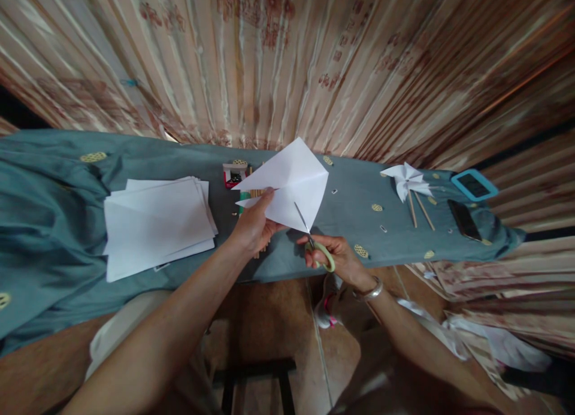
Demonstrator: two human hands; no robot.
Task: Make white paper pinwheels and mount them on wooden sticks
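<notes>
My left hand (257,222) pinches a white sheet of paper (294,178) near its left side and holds it up over the table. A slit runs in from the paper's left edge, close to my thumb. In my right hand (336,256) is a pair of scissors (326,256) with pale green handles, my fingers in the loops. Its blades point up and left across the lower corner of the paper, where a blade shows against the white. Behind the paper, partly hidden, lies a bundle of wooden sticks (256,193).
A stack of white paper (153,229) lies at left. Behind the bundle stands a small red box (234,174) with dark contents. Paper pinwheels (408,180) on sticks, a dark phone (464,219) and a blue-framed device (474,184) rest at right. Curtains (278,61) hang behind the cloth-covered table (350,223).
</notes>
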